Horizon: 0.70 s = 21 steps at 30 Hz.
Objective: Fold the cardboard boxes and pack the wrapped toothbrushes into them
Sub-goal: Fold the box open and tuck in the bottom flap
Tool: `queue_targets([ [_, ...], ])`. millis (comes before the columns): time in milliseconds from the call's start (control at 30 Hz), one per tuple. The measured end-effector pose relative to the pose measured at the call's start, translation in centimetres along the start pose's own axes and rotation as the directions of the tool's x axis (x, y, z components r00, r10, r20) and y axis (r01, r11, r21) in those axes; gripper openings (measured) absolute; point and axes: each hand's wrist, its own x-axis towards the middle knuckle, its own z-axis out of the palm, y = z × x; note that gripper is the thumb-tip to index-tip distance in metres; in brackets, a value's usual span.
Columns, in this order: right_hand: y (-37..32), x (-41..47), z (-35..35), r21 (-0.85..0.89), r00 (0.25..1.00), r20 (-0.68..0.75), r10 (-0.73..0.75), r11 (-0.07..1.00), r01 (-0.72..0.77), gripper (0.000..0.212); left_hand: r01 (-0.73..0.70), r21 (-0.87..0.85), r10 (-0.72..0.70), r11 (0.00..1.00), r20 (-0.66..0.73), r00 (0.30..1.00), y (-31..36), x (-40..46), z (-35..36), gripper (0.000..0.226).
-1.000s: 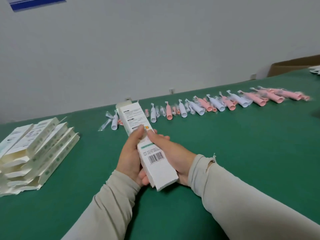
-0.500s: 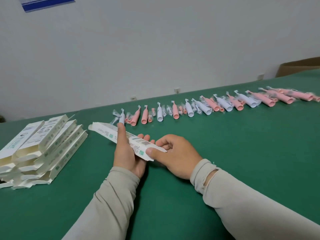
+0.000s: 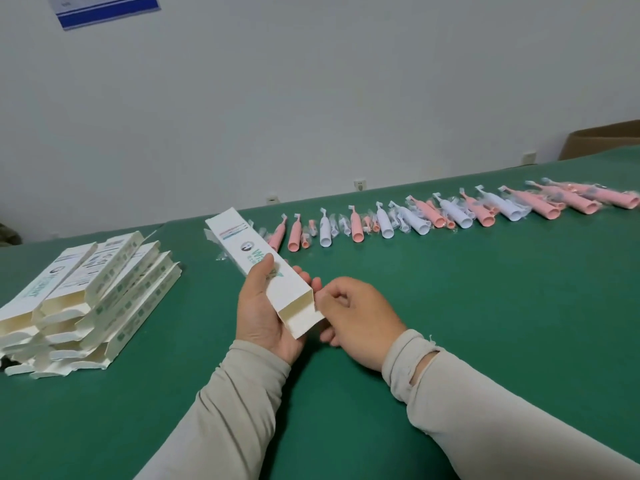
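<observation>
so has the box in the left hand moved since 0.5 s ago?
Yes. The box turned from lying flat toward the folded box stack to pointing at the toothbrush row, open end toward the person.

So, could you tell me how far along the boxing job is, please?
Early on. Done: nothing visibly packed. In hand: the left hand grips one box, formed into a tube with its near end open, and the right hand pinches that end's flap. Left: the toothbrushes lie in a row on the table, and the box stack waits unfilled.
</observation>
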Motion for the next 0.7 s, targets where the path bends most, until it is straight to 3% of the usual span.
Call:
queue_targets([
  [67, 0.5, 0.1, -0.1, -0.123, 0.985, -0.086, -0.152, 0.982, 0.141, 0.01, -0.023, 0.0, 0.023, 1.0, -0.081, 0.996, 0.1, 0.3, -0.2, 0.026],
  [133, 0.6, 0.1, -0.1, -0.194, 0.97, -0.072, -0.234, 0.957, 0.216, 0.012, -0.029, 0.016, 0.03, 0.999, -0.111, 0.993, 0.0, 0.5, -0.1, 0.026],
  [233, 0.6, -0.2, 0.3, -0.207, 0.968, -0.037, -0.249, 0.949, 0.237, 0.017, 0.029, 0.03, -0.026, 0.999, -0.125, 0.992, 0.0, 0.4, -0.2, 0.034],
  [333, 0.3, -0.4, 0.4, -0.199, 0.973, 0.019, -0.231, 0.953, 0.23, 0.007, 0.091, 0.009, -0.09, 0.996, -0.13, 0.987, 0.1, 0.2, -0.1, 0.041],
  [433, 0.2, -0.6, 0.4, -0.336, 0.977, 0.043, -0.21, 0.918, 0.212, 0.045, 0.128, 0.005, -0.127, 0.992, -0.118, 0.985, 0.1, -0.1, 0.2, 0.046],
  [533, 0.2, -0.6, 0.7, -0.395, 0.966, -0.047, -0.253, 0.893, 0.215, 0.03, 0.107, 0.026, -0.103, 0.994, -0.112, 0.988, -0.1, -0.4, 0.6, 0.043],
  [700, 0.2, -0.2, 0.7, -0.319, 0.958, -0.195, -0.208, 0.937, 0.139, 0.022, 0.108, 0.046, -0.103, 0.993, -0.096, 0.99, -0.5, -0.8, 1.4, 0.035],
])
